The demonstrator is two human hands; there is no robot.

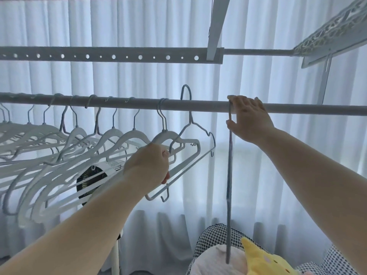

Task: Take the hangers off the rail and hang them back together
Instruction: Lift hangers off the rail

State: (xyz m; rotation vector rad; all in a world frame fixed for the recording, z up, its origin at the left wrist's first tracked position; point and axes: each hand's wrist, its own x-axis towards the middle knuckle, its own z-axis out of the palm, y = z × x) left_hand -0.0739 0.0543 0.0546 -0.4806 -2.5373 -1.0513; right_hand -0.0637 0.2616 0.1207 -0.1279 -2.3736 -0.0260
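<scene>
A grey rail (198,105) runs across the view. Several white hangers (111,135) hang from its left half. My left hand (148,165) is shut on the shoulder of a thin wire hanger (191,124), whose hook pokes up above the rail, off it. My right hand (248,120) grips the neck of a grey hanger (229,175) seen edge-on, with its hook over the rail under my fingers. That hanger hangs straight down, to the right of all the others.
A perforated bar (111,56) runs above the rail. White curtains (278,165) fill the background. A fan (95,179) stands behind the hangers. Below right lie a checked cushion (214,237) and a yellow soft toy (264,261).
</scene>
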